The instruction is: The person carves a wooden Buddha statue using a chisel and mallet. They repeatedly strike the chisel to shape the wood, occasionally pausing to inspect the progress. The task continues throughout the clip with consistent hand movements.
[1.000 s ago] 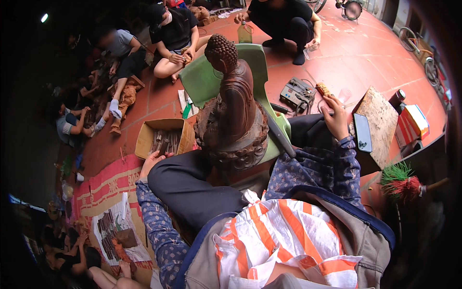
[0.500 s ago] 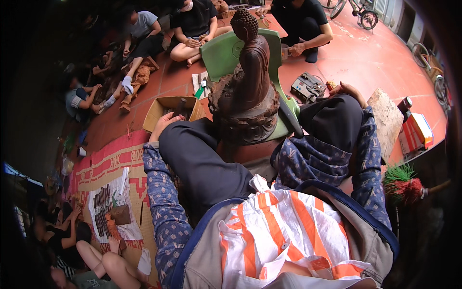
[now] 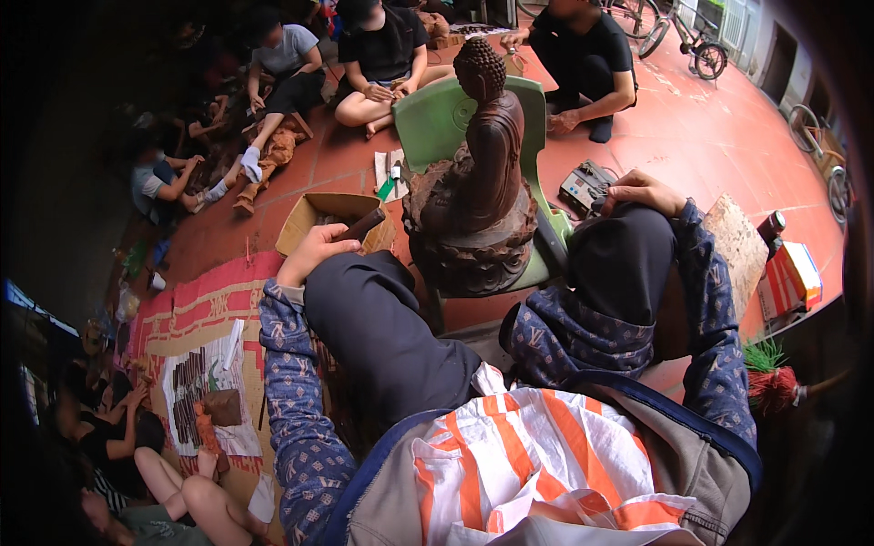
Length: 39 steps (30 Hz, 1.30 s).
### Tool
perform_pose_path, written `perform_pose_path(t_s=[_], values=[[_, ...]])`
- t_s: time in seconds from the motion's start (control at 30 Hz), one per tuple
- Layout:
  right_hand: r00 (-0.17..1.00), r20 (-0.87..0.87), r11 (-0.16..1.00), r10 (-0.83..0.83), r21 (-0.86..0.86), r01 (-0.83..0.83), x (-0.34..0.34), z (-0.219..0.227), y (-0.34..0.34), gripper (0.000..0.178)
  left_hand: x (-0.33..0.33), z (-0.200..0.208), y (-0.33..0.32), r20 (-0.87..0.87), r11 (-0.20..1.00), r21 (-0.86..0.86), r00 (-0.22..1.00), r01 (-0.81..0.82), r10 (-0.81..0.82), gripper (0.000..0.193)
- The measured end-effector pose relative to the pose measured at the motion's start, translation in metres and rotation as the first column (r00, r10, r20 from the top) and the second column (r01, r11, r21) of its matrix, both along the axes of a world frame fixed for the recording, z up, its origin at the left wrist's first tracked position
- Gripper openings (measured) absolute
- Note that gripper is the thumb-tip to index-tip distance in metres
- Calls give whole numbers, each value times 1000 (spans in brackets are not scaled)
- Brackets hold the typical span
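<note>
A dark carved wooden statue [image 3: 492, 173] of a seated figure stands upright on its carved base, on a green plastic chair [image 3: 435, 123] in front of me. My left hand [image 3: 311, 255] is by my left knee, closed on a short dark brown wooden stick [image 3: 362, 224] that points toward the statue. My right hand [image 3: 645, 194] lies over the top of my right knee with its fingers curled together. A small dark thing shows at those fingertips, too unclear to name. Neither hand touches the statue.
An open cardboard box [image 3: 314, 211] sits beyond my left hand. A grey electrical box [image 3: 587, 187] lies right of the chair. Chisels [image 3: 189, 391] lie on paper on the left mat. A board [image 3: 736, 246] leans at right. Several people sit working around.
My left hand has come up from beside the box, with the stick now plainly showing. My right hand has shifted left over the knee, its fingers curling. The view has tilted a little.
</note>
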State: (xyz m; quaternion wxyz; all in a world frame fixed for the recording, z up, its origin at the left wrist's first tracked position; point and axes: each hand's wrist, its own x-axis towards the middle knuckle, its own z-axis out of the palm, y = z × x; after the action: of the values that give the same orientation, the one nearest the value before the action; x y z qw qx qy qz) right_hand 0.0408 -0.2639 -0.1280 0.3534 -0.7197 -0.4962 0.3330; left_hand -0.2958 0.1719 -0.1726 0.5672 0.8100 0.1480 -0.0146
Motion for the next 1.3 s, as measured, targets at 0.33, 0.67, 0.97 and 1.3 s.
perform_pose_path(t_s=[0.33,0.67,0.97,1.3], values=[[956,-230,910,183,-329,-253,33,37,59,38,36,21,-11,-169,991,53,979,122,-112,22],[782,508,749,-361,658,-82,151,54,206,19,222,128,29,100,819,-12,815,574,-570,34],[887,15,459,-461,860,223,86,16,205,12,258,56,-80,660,942,-197,747,272,-77,14],[851,382,170,361,870,-463,-75,90,133,21,248,25,-90,367,745,-605,929,279,-50,18]])
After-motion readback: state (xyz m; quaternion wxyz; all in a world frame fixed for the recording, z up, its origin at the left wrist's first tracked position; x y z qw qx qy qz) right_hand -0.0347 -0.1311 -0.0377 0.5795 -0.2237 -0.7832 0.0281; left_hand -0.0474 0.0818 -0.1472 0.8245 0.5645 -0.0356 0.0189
